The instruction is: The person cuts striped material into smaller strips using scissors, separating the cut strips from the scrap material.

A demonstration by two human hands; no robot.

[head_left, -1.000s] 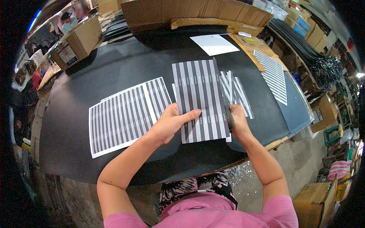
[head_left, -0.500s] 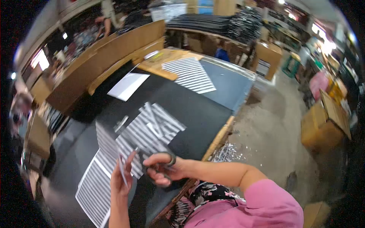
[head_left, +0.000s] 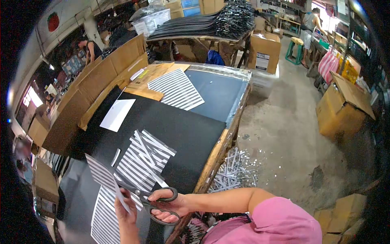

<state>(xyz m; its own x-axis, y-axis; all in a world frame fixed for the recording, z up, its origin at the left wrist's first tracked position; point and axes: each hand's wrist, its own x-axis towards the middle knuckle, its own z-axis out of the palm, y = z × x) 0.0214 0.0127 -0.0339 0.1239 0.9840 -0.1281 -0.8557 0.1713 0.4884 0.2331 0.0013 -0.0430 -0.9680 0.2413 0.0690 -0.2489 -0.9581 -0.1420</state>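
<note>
My left hand (head_left: pixel 126 209) is closed on a striped paper sheet (head_left: pixel 100 173), holding it raised and bent above the table. In my right hand (head_left: pixel 170 206) are black-handled scissors (head_left: pixel 143 195), thumb and fingers through the loops. Their blades point left and reach the held sheet; the tips are partly hidden. Below lies a stack of striped sheets (head_left: pixel 105 217). Just beyond, cut striped strips (head_left: pixel 144 156) lie in a loose pile on the black table surface (head_left: pixel 178 122).
A white sheet (head_left: pixel 118 115) and another striped sheet (head_left: pixel 176 89) lie farther back. A cardboard wall (head_left: pixel 109 73) borders the table's left side. Paper scraps (head_left: pixel 233 173) litter the floor at right, near a cardboard box (head_left: pixel 341 107). Other people work in the background.
The view has shifted, so the table sits lower and farther left. The scissors have come closer to the held sheet, with their blades now at it. Both hands keep their hold.
</note>
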